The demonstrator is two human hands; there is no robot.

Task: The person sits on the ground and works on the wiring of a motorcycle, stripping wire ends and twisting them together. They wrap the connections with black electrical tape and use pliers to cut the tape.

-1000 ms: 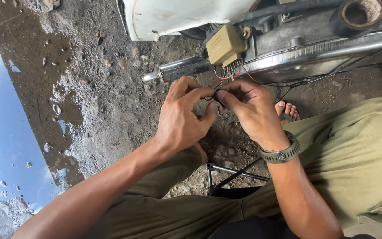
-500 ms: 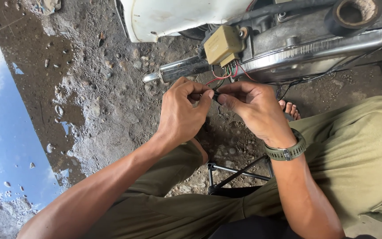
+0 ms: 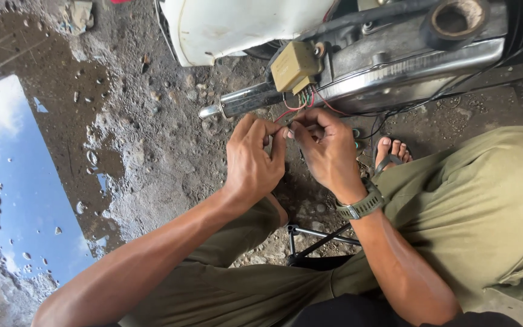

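Puddle water [image 3: 13, 200] is seen way over on the left, sky mirrored in it, with wet gravelly ground [image 3: 152, 151] spread beside it. Next along, the left hand [image 3: 250, 158] is held just under a chrome pipe [image 3: 246, 100], fingers curled in tight with thumb and fingertips pinched on the thin coloured wires [image 3: 295, 109]. Those wires are run down from a small tan box [image 3: 295, 65] that's mounted on the motorcycle's metal body [image 3: 407, 60], right above both hands. A white fender panel [image 3: 243, 27] is parked up top, left of the box. The right hand [image 3: 328, 151] is pressed up against the left one, fingertips touching, and it's closed in a pinch on the same wire ends; exactly which wire is gripped by which finger can't be made out. An olive-green watch [image 3: 363, 204] is worn on that wrist. Below the hands a black folding stand [image 3: 310, 242] is tucked between the knees. Further right, a sandalled foot [image 3: 391, 151] is planted on the dirt, and olive trousers [image 3: 473, 206] are stretched over the knee.
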